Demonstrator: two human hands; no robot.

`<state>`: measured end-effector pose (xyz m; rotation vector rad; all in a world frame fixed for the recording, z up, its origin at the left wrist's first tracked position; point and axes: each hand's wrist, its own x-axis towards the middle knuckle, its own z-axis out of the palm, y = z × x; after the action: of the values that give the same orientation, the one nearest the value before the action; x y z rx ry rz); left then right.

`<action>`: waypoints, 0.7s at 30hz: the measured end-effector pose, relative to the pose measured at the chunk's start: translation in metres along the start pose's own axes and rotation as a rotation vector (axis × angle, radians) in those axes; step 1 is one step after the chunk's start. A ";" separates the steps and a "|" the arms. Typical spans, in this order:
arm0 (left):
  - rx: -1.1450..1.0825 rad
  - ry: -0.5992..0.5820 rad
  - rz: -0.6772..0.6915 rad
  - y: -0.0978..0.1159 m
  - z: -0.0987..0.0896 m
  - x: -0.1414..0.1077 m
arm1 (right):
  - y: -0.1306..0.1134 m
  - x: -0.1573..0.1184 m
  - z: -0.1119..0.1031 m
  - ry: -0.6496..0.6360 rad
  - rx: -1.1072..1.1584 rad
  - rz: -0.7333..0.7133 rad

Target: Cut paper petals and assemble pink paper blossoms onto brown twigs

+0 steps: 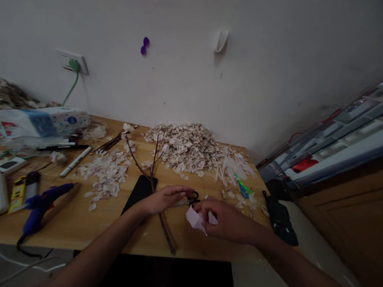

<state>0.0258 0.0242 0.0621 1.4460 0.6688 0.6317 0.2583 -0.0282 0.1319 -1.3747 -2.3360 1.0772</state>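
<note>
My right hand [221, 215] pinches a thin, pale pink piece of paper [194, 220] between thumb and fingers, low over the table's front part. To its left, my left hand [166, 198] is stretched out flat with nothing visible in it. Black-handled scissors [193, 198] lie between the two hands, partly hidden by the left fingertips. A bare forked branch [165, 234] passes under my left hand, which covers part of it. Beneath that wrist is a black phone-like slab [140, 191], also partly covered.
A big heap of dry petals [191, 147] and a smaller petal pile [106, 171] lie behind. Green-and-blue scissors [243, 188] rest beside paper strips [235, 165] at right. A blue glue gun [40, 206], a marker [76, 161] and a tissue pack [48, 121] are at left.
</note>
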 end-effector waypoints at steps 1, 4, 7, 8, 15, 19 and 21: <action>-0.011 -0.018 0.000 0.001 0.001 0.001 | 0.000 0.000 -0.001 -0.001 0.005 -0.001; -0.018 -0.074 -0.004 0.002 0.002 0.004 | -0.001 -0.002 -0.002 0.007 0.016 -0.010; 0.044 -0.131 -0.011 0.001 0.004 0.005 | -0.003 -0.003 -0.004 0.011 0.017 -0.011; 0.067 -0.146 -0.015 0.000 0.005 0.005 | -0.004 -0.003 -0.004 0.003 0.023 -0.014; 0.078 -0.180 -0.045 0.000 0.006 0.004 | -0.003 -0.004 -0.006 -0.030 0.011 -0.019; 0.063 -0.167 -0.069 -0.002 0.003 0.002 | -0.002 -0.003 -0.005 -0.032 -0.004 -0.010; 0.063 -0.159 -0.081 -0.004 0.002 0.002 | -0.002 -0.003 -0.005 -0.039 0.004 -0.005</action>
<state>0.0290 0.0240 0.0579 1.5021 0.6231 0.4307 0.2615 -0.0285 0.1374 -1.3583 -2.3622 1.1164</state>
